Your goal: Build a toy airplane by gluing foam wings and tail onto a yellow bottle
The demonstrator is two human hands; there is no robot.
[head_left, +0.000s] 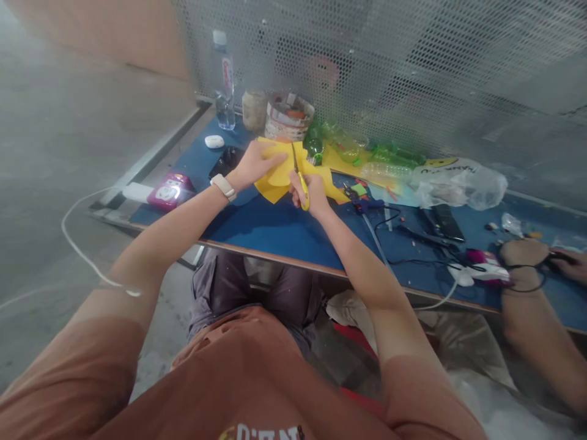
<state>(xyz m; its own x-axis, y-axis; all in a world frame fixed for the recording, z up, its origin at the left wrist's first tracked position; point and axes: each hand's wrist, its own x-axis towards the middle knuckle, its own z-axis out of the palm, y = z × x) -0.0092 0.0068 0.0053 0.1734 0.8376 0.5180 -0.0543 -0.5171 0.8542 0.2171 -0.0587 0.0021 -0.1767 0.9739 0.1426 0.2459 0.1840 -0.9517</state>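
Note:
My left hand (257, 164) grips a sheet of yellow paper (276, 190) by its left side, the thumb lying on top. The sheet is held above the blue tabletop, and part of it curls around a cut edge. In my right hand (312, 192) is a pair of scissors (301, 178) with yellow handles, my fingers wrapped round them. The dark blades point away from me and lie over the paper. Whether the blades are parted is too small to tell. More yellow paper (331, 182) hangs just right of the right hand.
At the back stand a water bottle (224, 85), a jar (254, 110) and a round container (288, 117). Green plastic bottles (339, 143) and a plastic bag (463, 183) lie along the mesh panel. A glue gun (360, 198) with cable is right. A co-worker's hand (525, 253) is far right.

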